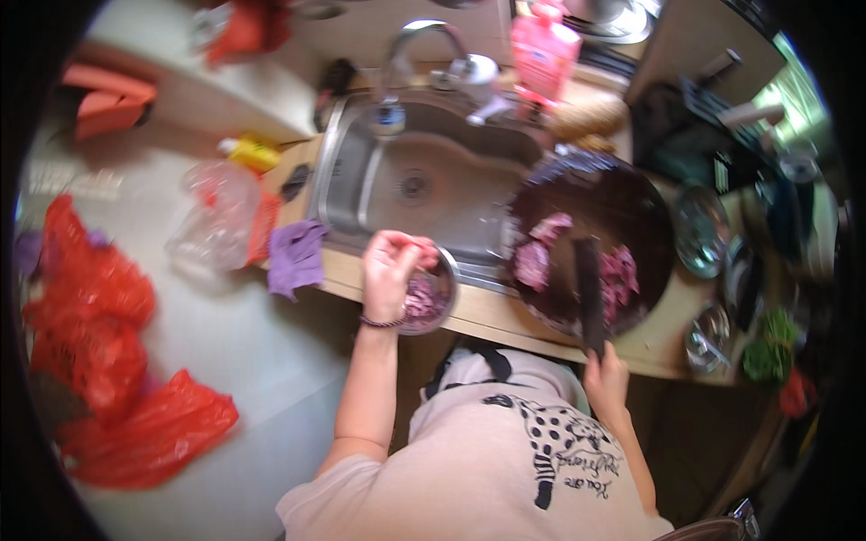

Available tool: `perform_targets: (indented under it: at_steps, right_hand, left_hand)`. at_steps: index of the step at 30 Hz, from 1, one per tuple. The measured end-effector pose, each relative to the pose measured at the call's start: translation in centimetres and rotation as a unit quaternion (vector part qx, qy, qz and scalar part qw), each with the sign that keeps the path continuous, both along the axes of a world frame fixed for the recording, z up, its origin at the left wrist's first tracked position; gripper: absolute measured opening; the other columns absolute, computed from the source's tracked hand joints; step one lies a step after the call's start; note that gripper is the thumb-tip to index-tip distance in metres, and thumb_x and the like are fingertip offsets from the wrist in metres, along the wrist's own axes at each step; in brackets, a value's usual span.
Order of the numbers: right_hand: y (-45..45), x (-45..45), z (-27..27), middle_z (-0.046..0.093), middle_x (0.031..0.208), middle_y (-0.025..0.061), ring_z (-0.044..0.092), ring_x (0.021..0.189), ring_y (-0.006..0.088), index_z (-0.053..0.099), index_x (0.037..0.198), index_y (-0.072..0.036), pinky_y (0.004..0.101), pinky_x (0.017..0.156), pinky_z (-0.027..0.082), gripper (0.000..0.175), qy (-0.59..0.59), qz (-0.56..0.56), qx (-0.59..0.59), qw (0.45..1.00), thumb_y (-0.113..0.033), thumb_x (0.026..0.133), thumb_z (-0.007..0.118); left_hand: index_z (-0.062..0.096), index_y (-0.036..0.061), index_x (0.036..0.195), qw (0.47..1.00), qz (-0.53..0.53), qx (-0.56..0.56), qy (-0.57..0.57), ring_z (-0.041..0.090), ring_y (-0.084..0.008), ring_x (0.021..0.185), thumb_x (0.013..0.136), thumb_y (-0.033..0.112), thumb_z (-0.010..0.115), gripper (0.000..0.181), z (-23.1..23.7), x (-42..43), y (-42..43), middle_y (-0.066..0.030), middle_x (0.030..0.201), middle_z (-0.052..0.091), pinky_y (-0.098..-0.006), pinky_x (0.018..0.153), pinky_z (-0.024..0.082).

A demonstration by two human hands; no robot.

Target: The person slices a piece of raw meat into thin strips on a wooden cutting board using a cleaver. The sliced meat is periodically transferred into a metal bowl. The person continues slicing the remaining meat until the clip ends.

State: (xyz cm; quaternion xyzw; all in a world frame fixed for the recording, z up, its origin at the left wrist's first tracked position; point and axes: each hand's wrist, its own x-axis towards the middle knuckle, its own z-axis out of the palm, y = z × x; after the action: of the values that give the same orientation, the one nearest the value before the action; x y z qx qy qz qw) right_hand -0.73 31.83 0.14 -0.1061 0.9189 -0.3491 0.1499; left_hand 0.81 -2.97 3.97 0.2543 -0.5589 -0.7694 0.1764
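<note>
My right hand (607, 382) grips the handle of a dark-bladed cleaver (590, 291). The blade lies over a round dark chopping board (636, 189) at the sink's right. Strips of raw meat (617, 280) sit right of the blade, partly behind it. Left of it are a larger raw piece (533, 265) and a smaller one (553, 227). My left hand (392, 267) is raised over a metal bowl (449, 270) at the counter's front edge, fingers curled together. Blur hides whether anything is between the fingertips. Cut meat (423, 297) fills part of the bowl.
Behind the bowl is a steel sink (440, 196) with a faucet (426, 27). A purple cloth (296, 257) hangs over the counter edge. Pink bottle (547, 54) stands behind the board; glass bowls (701, 230) and leafy greens (770, 345) are at right. Red plastic bags (155, 433) lie far left.
</note>
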Motion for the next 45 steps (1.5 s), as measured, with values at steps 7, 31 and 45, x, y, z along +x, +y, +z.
perform_targets:
  at_steps: [7,31,45]
  right_hand:
    - [-0.5,0.2,1.7,0.052,0.059,0.0218,0.052,0.048,0.0355,0.054,0.087,0.006,0.0391,0.047,0.037,0.008,0.034,-0.047,-0.055,0.997,-0.002,0.085,0.051]
    - [-0.5,-1.1,1.1,0.055,0.056,0.0208,0.057,0.054,0.0394,0.054,0.084,-0.001,0.0467,0.048,0.041,0.012,0.061,-0.094,0.023,0.993,-0.012,0.083,0.057]
    - [0.3,0.1,-0.2,0.058,0.058,0.0211,0.059,0.055,0.0392,0.048,0.08,0.001,0.0489,0.053,0.046,0.01,-0.028,-0.012,0.016,0.999,-0.008,0.081,0.052]
  left_hand:
    - [0.06,-0.0027,0.089,0.671,0.483,-0.56,0.059,0.059,-0.017,0.075,0.088,0.003,0.05,0.012,11.1,7.5,-23.9,-0.008,0.082,0.063,-0.0291,0.071,0.049]
    - [0.063,0.0019,0.083,0.88,-0.28,-0.376,-0.081,0.061,-0.0225,0.06,0.075,0.01,0.066,0.012,-7.2,-6.2,16.4,-0.0125,0.074,0.063,-0.0325,0.059,0.049]
    - [0.059,0.0014,0.076,0.858,-0.192,-0.465,-0.101,0.063,-0.0232,0.057,0.07,0.004,0.065,0.009,-10.2,-6.4,19.8,-0.012,0.066,0.063,-0.0323,0.055,0.049]
